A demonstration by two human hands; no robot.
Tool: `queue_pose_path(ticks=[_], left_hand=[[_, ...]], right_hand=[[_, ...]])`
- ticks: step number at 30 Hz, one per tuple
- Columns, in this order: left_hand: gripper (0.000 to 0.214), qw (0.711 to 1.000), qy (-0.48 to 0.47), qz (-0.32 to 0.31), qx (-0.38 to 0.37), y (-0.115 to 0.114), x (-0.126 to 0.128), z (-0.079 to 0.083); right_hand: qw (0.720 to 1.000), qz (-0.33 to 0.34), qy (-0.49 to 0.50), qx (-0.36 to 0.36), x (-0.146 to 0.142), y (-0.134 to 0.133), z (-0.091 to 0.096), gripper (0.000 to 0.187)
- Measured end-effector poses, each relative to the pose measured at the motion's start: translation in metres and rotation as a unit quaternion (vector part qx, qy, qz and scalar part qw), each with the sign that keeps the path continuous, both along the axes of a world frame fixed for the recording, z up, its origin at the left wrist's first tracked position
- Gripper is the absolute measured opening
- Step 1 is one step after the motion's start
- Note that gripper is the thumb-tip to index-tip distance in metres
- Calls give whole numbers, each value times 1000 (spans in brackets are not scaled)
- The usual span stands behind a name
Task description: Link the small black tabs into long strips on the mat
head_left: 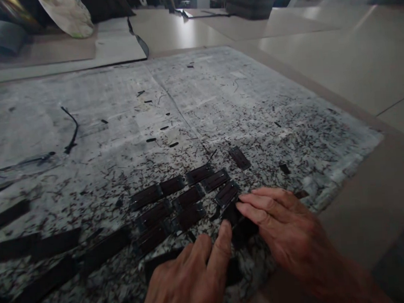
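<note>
Fingertips (244,200) of the right hand (293,228) lie along the upper right edge of a black piece (241,225), close together and bent down over it. The left hand (190,284) comes in from the lower side, its index finger stretched out so that the tip is at the piece's left edge, while its other fingers curl towards the palm. The piece thus sits between the two hands, partly covered by them; the right thumb is hidden, so whether either grip pinches the piece or only presses on it cannot be told. Just beyond the fingertips, a dark patch (227,193) with a shiny border lies beside the piece, and more such patches (187,197) spread to the left in slanting rows. One loose patch (239,158) lies a little farther away. Wider black strips (105,250) are scattered to the left of the left hand. All this rests on a pale sheet (115,97) speckled with dark bits, laid over a smooth surface (333,54). A curved black cord (73,128) lies on the sheet's far left part.
</note>
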State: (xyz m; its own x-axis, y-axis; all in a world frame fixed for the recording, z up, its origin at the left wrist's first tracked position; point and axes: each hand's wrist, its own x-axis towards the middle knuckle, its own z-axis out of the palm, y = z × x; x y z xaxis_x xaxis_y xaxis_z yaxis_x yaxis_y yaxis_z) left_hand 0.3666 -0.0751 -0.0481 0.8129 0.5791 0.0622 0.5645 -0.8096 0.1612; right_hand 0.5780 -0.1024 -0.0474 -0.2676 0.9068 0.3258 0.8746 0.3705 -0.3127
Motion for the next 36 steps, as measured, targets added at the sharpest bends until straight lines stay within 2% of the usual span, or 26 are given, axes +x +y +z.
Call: queue_pose_path(ticks=[6,12,17,20,25,30,36], left_hand=[[53,1000,-11,-2,-2,2,0,-1],[59,999,17,10,-36,3,3,4],[58,998,25,6,-56,1,4,4],[61,997,32,12,-76,0,4,6],[62,994,45,14,-103,1,7,11],[59,993,50,16,-110,0,8,15],[57,994,20,50,-96,-4,6,21]], right_hand=[[1000,-8,-2,-13,4,2,-1,26],[999,9,-21,-34,8,3,1,27],[1000,-1,-2,-20,9,2,0,25],[1000,-20,10,20,4,1,1,24],[1000,9,-16,16,-8,-1,0,26],[999,-36,-20,8,-14,-8,-3,27],[994,-89,-61,0,-15,-15,-5,34]])
